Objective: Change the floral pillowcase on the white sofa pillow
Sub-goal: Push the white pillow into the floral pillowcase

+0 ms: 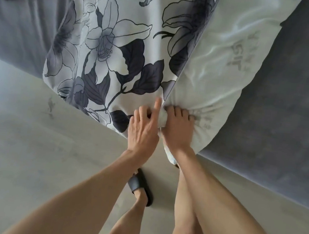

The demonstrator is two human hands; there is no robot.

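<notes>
White pillow [224, 53] half bared beside grey-flowered floral pillowcase [115, 51].

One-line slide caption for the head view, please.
Right hand grips the white pillow corner while left hand works the floral pillowcase edge.

Faint grey lettering on the white pillow [228, 53] — upside down and washed out, too blurred to read. More print by the gripped corner, creased into the folds — illegible too.
</notes>
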